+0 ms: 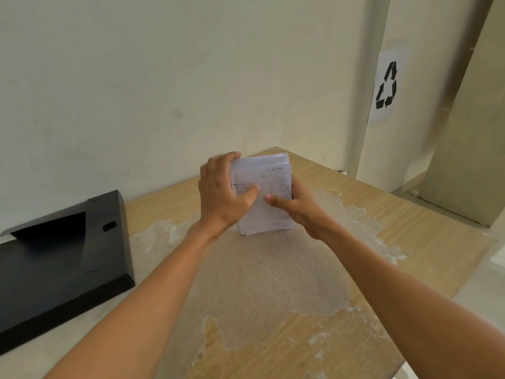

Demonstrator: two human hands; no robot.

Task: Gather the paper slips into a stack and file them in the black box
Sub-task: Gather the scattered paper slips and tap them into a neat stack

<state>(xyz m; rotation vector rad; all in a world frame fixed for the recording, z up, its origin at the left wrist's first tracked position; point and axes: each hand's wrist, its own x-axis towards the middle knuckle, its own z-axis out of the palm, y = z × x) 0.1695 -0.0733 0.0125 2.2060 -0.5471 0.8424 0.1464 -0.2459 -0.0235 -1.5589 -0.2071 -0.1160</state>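
Note:
A stack of white paper slips (pixel 269 173) with printed tables and handwriting stands upright on its lower edge on the table, near the far corner. My left hand (pixel 222 192) wraps the stack's left side, thumb across the front sheet. My right hand (pixel 296 205) grips the right side, thumb on the front. The black box (pixel 57 272) lies flat at the table's left, its lid flap open against the wall.
The wooden table (pixel 273 337) has a large worn, peeled patch in its middle. A cream wall runs behind it. To the right stand pale panels, one carrying a recycling sign (pixel 386 84). The table's right edge runs diagonally.

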